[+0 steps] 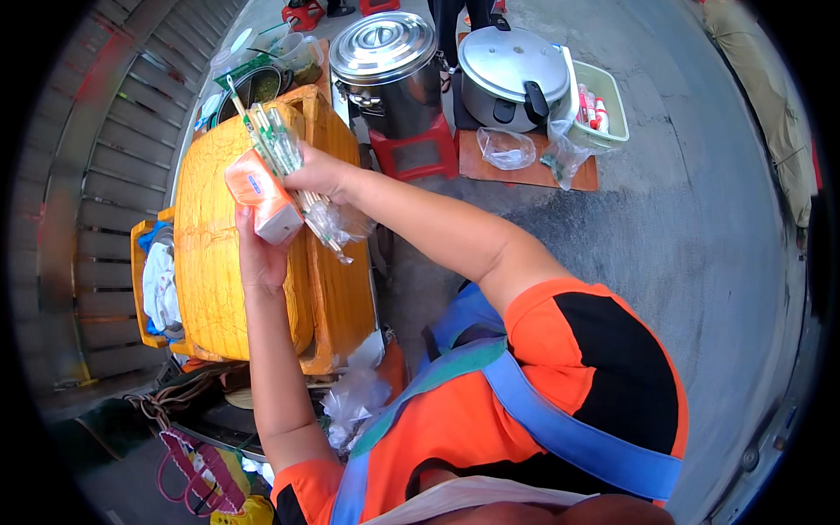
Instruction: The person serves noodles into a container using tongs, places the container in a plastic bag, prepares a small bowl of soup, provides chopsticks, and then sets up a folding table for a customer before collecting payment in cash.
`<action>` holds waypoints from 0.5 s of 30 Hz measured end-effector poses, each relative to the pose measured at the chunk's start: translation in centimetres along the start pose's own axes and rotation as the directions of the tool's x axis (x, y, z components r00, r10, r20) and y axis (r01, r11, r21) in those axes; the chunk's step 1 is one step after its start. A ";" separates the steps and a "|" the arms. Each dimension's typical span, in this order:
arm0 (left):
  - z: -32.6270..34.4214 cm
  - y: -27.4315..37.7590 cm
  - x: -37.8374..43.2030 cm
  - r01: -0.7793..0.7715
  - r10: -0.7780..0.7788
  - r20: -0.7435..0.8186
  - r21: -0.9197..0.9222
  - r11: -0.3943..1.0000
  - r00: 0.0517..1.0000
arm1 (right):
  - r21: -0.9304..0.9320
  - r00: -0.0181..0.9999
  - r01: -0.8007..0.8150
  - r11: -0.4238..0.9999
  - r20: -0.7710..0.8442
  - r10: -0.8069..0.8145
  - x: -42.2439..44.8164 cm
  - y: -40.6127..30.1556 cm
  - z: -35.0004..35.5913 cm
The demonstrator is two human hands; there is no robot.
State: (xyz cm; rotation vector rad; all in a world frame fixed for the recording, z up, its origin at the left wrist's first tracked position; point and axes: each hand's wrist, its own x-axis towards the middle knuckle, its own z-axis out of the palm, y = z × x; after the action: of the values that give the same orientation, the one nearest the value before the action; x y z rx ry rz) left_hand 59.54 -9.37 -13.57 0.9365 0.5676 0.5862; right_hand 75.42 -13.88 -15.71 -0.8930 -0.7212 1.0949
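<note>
My left hand grips an orange and white pack of tissues from below. In my right hand is a bundle of wrapped disposable chopsticks, their sleeves clear with green print. Loose clear plastic trails from the bundle's lower end. The tissue pack and the chopsticks are side by side, apparently touching. Both hands are above a large box wrapped in yellow tape, whose lid covers much of its top.
Beyond the box are a lidded steel pot on a red stool and a pressure cooker. A pale green bin holds red-capped bottles. Tubs and a dark pot of food stand at the far left. Someone's legs show behind.
</note>
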 end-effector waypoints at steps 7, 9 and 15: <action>15.2 -6.8 5.4 -0.012 -0.067 0.206 0.363 0.932 0.976 | 0.176 0.989 0.006 0.984 -0.143 0.020 -9.1 -8.3 -14.3; 20.3 -9.0 8.5 0.029 -0.182 0.324 0.425 0.905 0.929 | 0.161 0.974 0.079 0.984 -0.224 -0.042 -9.7 -9.3 -21.0; 34.7 -19.1 21.9 0.136 -0.192 0.443 0.156 0.978 0.876 | 0.319 0.960 0.052 0.946 -0.278 0.041 -9.6 -16.2 -42.6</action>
State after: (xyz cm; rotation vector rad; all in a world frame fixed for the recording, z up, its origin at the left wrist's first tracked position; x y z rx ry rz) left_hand 102.49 -23.03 -17.72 1.0859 0.2534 0.1637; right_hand 115.61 -36.52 -21.97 -0.7423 -0.2947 1.0178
